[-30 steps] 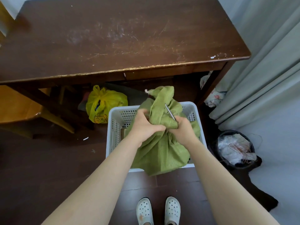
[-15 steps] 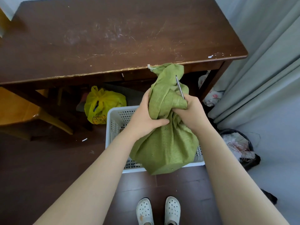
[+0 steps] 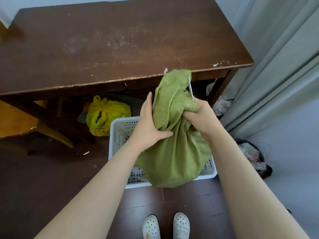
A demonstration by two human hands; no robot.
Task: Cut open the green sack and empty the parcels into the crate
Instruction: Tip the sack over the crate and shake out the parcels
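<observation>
Hanging upright over the white crate (image 3: 119, 133), the green sack (image 3: 174, 152) has its long axis running from the heavy bottom, low at the crate's near rim, up to the bunched neck that reaches the edge of the dark worktop (image 3: 120, 49). In the head view, the left hand (image 3: 148, 125) wraps its fingers (image 3: 164, 134) round the neck from the left. The right hand (image 3: 202, 116) clamps the neck from the right and also holds a thin metal blade (image 3: 190, 87) pointing up along the cloth, just beside the neck's top. So the cut would likely go just above both fists, the right hand nearer. Against the frame a second ago, the sack has been lifted from inside the crate, and the blade stands steeper.
</observation>
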